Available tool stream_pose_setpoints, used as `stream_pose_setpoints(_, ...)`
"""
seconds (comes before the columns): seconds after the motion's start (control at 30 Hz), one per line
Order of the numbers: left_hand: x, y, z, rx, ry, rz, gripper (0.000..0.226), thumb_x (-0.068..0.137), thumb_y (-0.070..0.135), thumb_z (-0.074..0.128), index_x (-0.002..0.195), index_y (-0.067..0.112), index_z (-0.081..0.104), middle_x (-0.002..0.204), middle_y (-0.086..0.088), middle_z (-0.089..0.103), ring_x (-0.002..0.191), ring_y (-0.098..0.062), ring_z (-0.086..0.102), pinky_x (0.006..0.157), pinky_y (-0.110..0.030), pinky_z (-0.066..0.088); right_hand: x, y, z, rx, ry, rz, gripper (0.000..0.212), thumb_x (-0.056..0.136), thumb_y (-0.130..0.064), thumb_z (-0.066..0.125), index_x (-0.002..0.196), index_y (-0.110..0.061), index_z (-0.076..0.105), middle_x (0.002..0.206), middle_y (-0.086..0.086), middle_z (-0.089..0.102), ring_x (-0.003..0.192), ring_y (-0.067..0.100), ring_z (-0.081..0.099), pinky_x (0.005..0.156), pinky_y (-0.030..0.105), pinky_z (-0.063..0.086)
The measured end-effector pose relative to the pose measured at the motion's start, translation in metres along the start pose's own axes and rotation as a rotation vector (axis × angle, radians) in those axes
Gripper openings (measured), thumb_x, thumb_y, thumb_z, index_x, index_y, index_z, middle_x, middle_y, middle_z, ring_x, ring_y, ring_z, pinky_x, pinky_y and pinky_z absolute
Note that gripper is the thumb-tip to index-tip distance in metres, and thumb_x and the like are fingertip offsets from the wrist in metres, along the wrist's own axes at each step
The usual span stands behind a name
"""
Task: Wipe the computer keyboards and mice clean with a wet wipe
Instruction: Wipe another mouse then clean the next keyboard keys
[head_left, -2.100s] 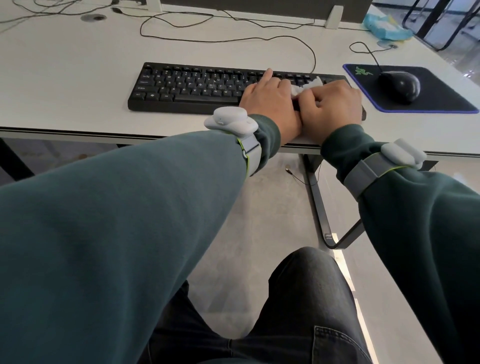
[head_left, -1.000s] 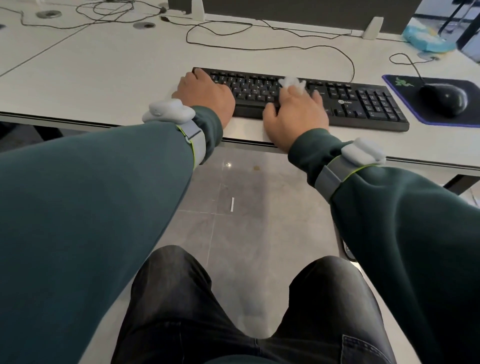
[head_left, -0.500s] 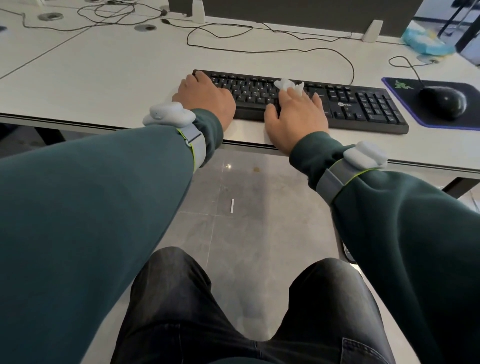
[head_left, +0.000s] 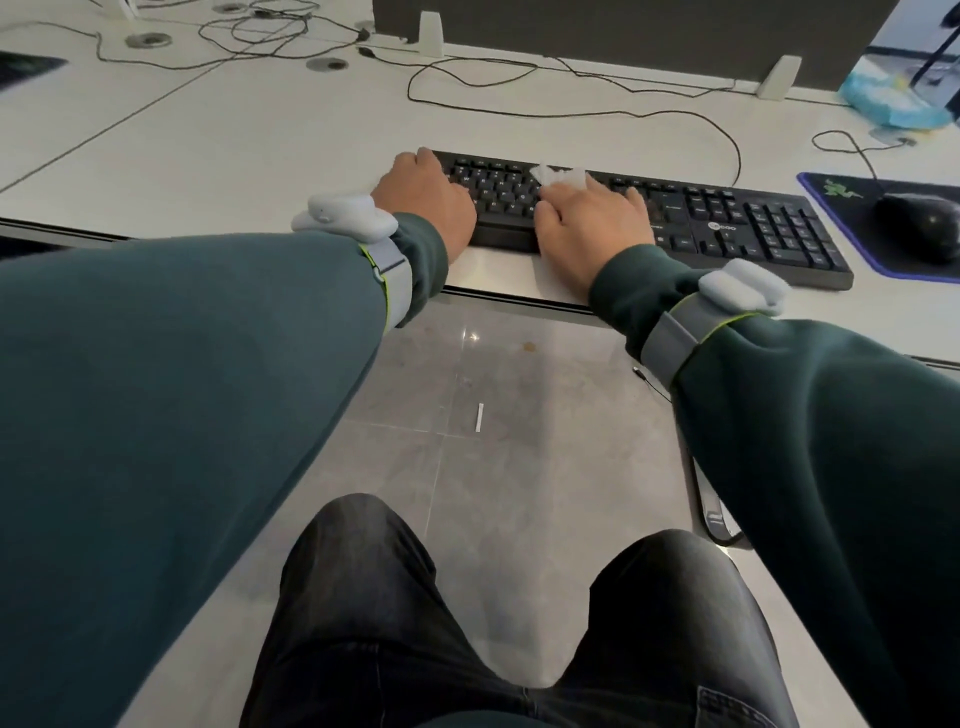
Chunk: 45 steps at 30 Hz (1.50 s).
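White desk (head_left: 260, 135), right hand (head_left: 592, 218) flat — pressing wet wipe (head_left: 561, 175) onto keyboard (head_left: 753, 228), left hand (head_left: 423, 200) gripping its left end.

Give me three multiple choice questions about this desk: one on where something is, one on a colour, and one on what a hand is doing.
1. Where is the mouse?
A. on the mouse pad, right of the keyboard
B. on top of the keyboard
C. on the floor

2. What colour is the keyboard?
A. white
B. black
C. red

3. What is the right hand doing?
A. gripping the mouse
B. hanging idle at the person's side
C. pressing the wet wipe onto the keys

Answers:
1 A, the mouse sits on the dark pad beyond the keyboard's right end.
2 B, its case and keys are black.
3 C, the white wipe shows at its fingertips on the keys.
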<state>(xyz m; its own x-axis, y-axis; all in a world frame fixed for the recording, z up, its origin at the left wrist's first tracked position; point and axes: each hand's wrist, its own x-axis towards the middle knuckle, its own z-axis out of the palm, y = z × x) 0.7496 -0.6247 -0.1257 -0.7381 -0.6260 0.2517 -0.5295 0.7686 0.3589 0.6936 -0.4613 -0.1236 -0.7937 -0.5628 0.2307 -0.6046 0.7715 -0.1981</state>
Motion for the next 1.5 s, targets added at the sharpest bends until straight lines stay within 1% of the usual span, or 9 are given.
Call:
stream_pose_setpoints(0.1,0.002,-0.003,0.003,-0.021,0.009,0.012,0.035,0.099,0.019,0.032,0.126,0.004,0.048,0.131,-0.015,0.053,0.114,-0.034,0.055,0.08,-0.036,0.033,-0.004,-0.007,0.01,-0.049,0.019,-0.141,0.038,0.1,-0.033,0.03,0.116,-0.018,0.061,0.119,0.008,0.064,0.123,0.029,0.05,0.119,0.053,0.015)
stream_pose_setpoints(0.27,0.003,-0.008,-0.002,-0.07,-0.005,0.003,0.034,0.099,0.018,0.032,0.125,0.003,0.05,0.129,-0.014,0.054,0.11,-0.03,0.053,0.079,-0.034,0.032,0.0,-0.004,0.002,-0.046,0.029,0.113,0.036,0.096,-0.035,0.027,0.11,-0.021,0.057,0.121,0.01,0.064,0.129,0.03,0.046,0.118,0.057,0.015)
stream_pose_setpoints(0.4,0.013,-0.021,-0.006,-0.073,-0.044,0.043,0.031,0.098,0.017,0.033,0.119,0.004,0.052,0.127,-0.015,0.053,0.109,-0.031,0.052,0.08,-0.034,0.033,-0.002,-0.024,0.011,-0.089,0.048,-0.107,0.031,0.099,-0.035,0.03,0.1,-0.019,0.056,0.112,0.01,0.066,0.109,0.033,0.058,0.117,0.052,0.02)
stream_pose_setpoints(0.57,0.007,-0.025,-0.003,-0.055,-0.028,0.11,0.032,0.101,0.015,0.031,0.118,0.002,0.056,0.124,-0.015,0.053,0.111,-0.03,0.052,0.083,-0.034,0.036,0.004,-0.011,0.006,-0.099,0.113,0.213,0.042,0.093,-0.034,0.027,0.109,-0.018,0.062,0.109,0.01,0.066,0.116,0.031,0.055,0.117,0.059,0.012)
stream_pose_setpoints(0.73,0.009,-0.028,0.001,-0.078,-0.027,0.082,0.032,0.098,0.016,0.033,0.116,0.002,0.056,0.123,-0.015,0.054,0.102,-0.029,0.05,0.079,-0.034,0.032,0.001,-0.037,0.013,-0.065,0.094,-0.024,0.031,0.095,-0.027,0.034,0.1,-0.016,0.062,0.103,0.012,0.067,0.108,0.034,0.056,0.118,0.05,0.02)
stream_pose_setpoints(1.0,0.011,-0.025,0.0,-0.065,-0.032,0.07,0.031,0.1,0.017,0.034,0.119,0.004,0.055,0.125,-0.012,0.052,0.101,-0.027,0.05,0.079,-0.033,0.033,-0.001,-0.011,0.012,-0.117,0.2,0.021,0.034,0.086,-0.031,0.033,0.085,-0.016,0.063,0.081,0.005,0.062,0.101,0.037,0.053,0.095,0.045,0.037)
stream_pose_setpoints(1.17,0.009,-0.023,-0.003,-0.05,-0.053,0.068,0.03,0.099,0.016,0.037,0.121,0.005,0.054,0.127,-0.012,0.051,0.1,-0.025,0.05,0.079,-0.032,0.033,0.004,-0.022,0.015,-0.133,0.112,0.065,0.041,0.093,-0.035,0.027,0.102,-0.017,0.063,0.107,0.013,0.066,0.114,0.035,0.053,0.115,0.053,0.023)
stream_pose_setpoints(1.4,0.005,-0.025,-0.008,-0.045,-0.034,0.076,0.034,0.094,0.014,0.039,0.121,0.005,0.057,0.124,-0.015,0.059,0.114,-0.034,0.053,0.078,-0.033,0.032,0.023,-0.065,0.032,-0.057,-0.052,-0.243,0.039,0.1,-0.031,0.027,0.123,-0.011,0.051,0.138,0.009,0.05,0.13,0.029,0.044,0.12,0.053,0.012)
stream_pose_setpoints(1.5,0.005,-0.024,-0.007,-0.055,-0.034,0.01,0.032,0.094,0.013,0.037,0.117,0.007,0.058,0.117,-0.012,0.062,0.106,-0.032,0.055,0.078,-0.034,0.036,0.022,-0.041,0.031,-0.132,0.027,-0.096,0.048,0.1,-0.036,0.024,0.13,-0.011,0.051,0.146,0.007,0.045,0.131,0.03,0.047,0.12,0.055,0.008)
